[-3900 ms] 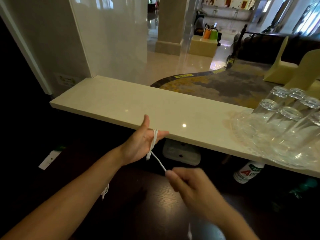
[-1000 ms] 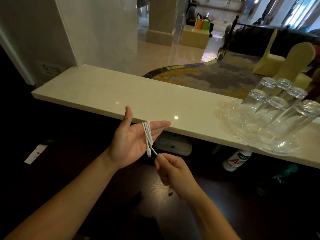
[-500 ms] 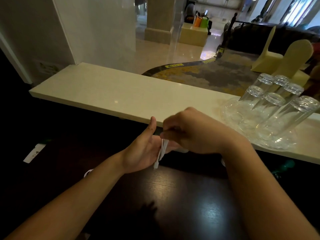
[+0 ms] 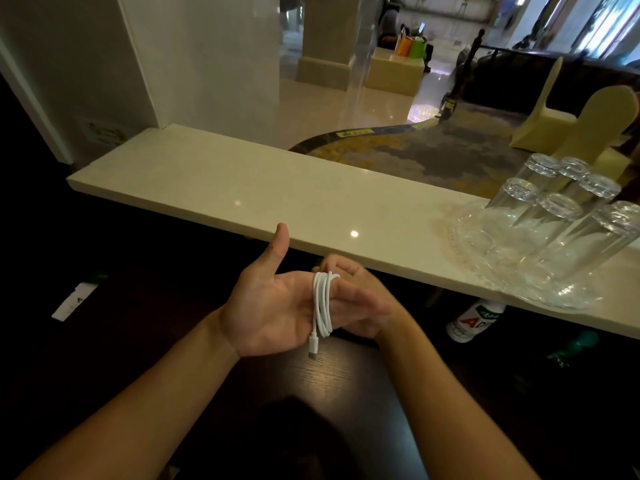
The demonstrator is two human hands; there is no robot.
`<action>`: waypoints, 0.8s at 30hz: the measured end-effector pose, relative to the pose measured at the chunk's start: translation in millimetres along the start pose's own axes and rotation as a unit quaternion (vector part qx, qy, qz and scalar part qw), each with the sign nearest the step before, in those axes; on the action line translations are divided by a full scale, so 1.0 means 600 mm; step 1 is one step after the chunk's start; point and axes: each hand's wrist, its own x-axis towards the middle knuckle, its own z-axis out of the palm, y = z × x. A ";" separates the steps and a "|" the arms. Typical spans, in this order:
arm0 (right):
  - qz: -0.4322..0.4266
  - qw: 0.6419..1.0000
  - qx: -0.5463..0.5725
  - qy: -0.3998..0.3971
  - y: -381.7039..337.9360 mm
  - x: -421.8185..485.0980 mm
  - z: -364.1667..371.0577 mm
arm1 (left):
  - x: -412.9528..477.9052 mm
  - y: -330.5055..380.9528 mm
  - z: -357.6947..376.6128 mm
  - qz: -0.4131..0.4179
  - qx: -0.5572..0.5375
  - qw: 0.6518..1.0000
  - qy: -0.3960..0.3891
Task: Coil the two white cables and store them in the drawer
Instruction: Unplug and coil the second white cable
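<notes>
Left hand (image 4: 273, 306) is in the middle of my view, palm up, thumb raised and fingers stretched out flat, not closed. One white cable (image 4: 321, 303) is wound in several loops around these fingers, and its plug end hangs down below the palm edge, free in the air over the dark bench (image 4: 346, 393).

My right hand (image 4: 360, 299) is just behind the left fingers, touching them. Its fingers are curled near the top of the loops, but the left hand covers most of it, so I cannot tell if it pinches the cable or only rests there.

Behind both hands runs the long front edge of a pale stone shelf (image 4: 242, 192). Its left half is bare. On its right end stands a glass tray (image 4: 464, 233) with upturned drinking glasses (image 4: 554, 216), near the shelf edge and cut off by the frame.

Under the shelf everything is very dark. I can make out only a bottle (image 4: 474, 320) with a white label. I see no second cable and no drawer in this view.
</notes>
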 end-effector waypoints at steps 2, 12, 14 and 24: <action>0.004 0.998 0.064 0.022 0.030 -0.012 0.012 | -0.002 -0.002 -0.003 0.005 -0.009 1.000 -0.003; 0.013 0.989 0.137 0.060 0.060 -0.062 0.032 | -0.001 -0.016 -0.013 -0.004 0.035 0.997 0.068; 0.009 0.991 0.119 0.061 0.053 -0.068 0.028 | 0.000 -0.021 -0.016 -0.014 0.050 0.995 0.089; -0.034 0.994 -0.059 0.082 0.015 -0.087 0.019 | 0.008 -0.017 -0.015 -0.044 0.024 0.995 0.090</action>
